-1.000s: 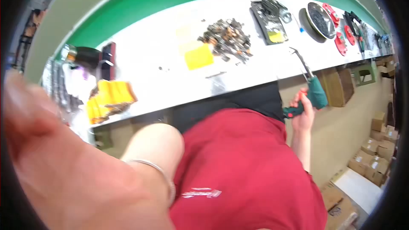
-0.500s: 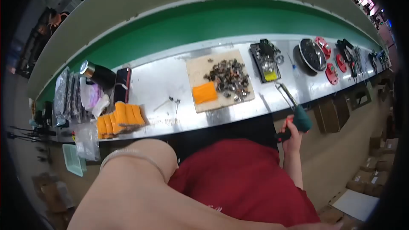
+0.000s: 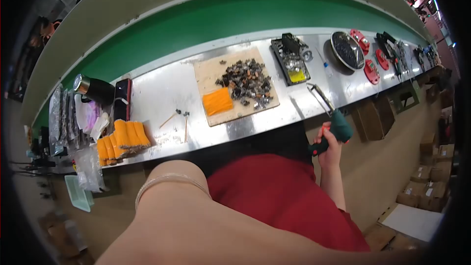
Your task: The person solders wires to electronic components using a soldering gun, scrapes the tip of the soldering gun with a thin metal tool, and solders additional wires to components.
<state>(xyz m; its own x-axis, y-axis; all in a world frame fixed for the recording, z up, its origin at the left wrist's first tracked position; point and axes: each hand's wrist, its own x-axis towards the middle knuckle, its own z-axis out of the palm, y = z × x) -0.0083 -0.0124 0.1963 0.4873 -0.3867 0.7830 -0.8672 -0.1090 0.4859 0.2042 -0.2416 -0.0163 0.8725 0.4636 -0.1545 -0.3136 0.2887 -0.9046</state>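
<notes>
Low on the right, my right hand (image 3: 331, 153) is closed around the handle of a dark green pistol-grip power tool (image 3: 342, 126) with red parts. Two thin metal arms reach from its front over the bench edge, towards a black tray (image 3: 290, 61) with small metal pieces and a yellow patch. My left arm fills the lower foreground, with a thin bracelet (image 3: 171, 176) around it; the left hand itself is out of sight. A heap of small dark and metallic parts (image 3: 245, 81) lies on a tan board (image 3: 206, 71), beside a folded orange cloth (image 3: 217, 101).
On the bench (image 3: 159, 93) stand a black flask (image 3: 98, 89), a phone (image 3: 122, 99), orange gloves (image 3: 125, 137) and two small brushes or sticks (image 3: 186, 130). Right of the tray are a round bowl of dark bits (image 3: 347, 50) and red pieces (image 3: 371, 71). Cardboard boxes (image 3: 417, 189) are below right.
My view has shifted, so the bench and its contents appear further left and the bench items slightly higher. The left arm covers more of the bottom. My right hand still holds the green tool.
</notes>
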